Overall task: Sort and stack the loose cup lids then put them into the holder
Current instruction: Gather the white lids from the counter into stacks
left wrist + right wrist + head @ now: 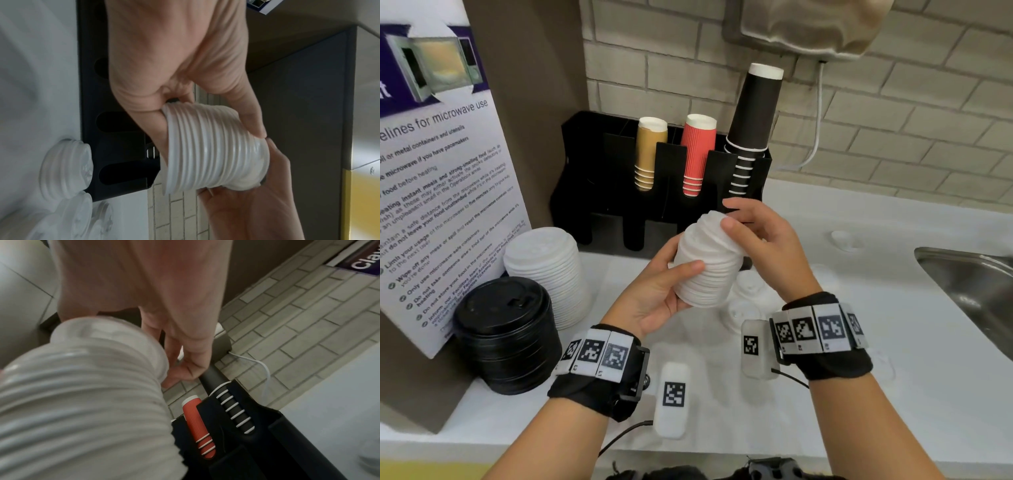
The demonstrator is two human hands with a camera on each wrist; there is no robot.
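A stack of small white lids [705, 270] is held tilted above the counter. My left hand [674, 281] grips its lower part, thumb across the ribbed side. My right hand [732, 216] curls over the top end, thumb on the uppermost lid. The left wrist view shows the same stack [209, 149] between both hands. In the right wrist view the stack [82, 386] fills the lower left, with my fingers [185, 366] bent past its top. The black holder [619, 198] stands behind against the wall, its lower front slots dark.
A tall stack of larger white lids [548, 270] and a stack of black lids [506, 332] stand at the left. Loose small white lids [750, 294] lie under my hands. Tan [649, 154], red [698, 154] and black cups [753, 113] fill the holder. A sink [969, 281] is at the right.
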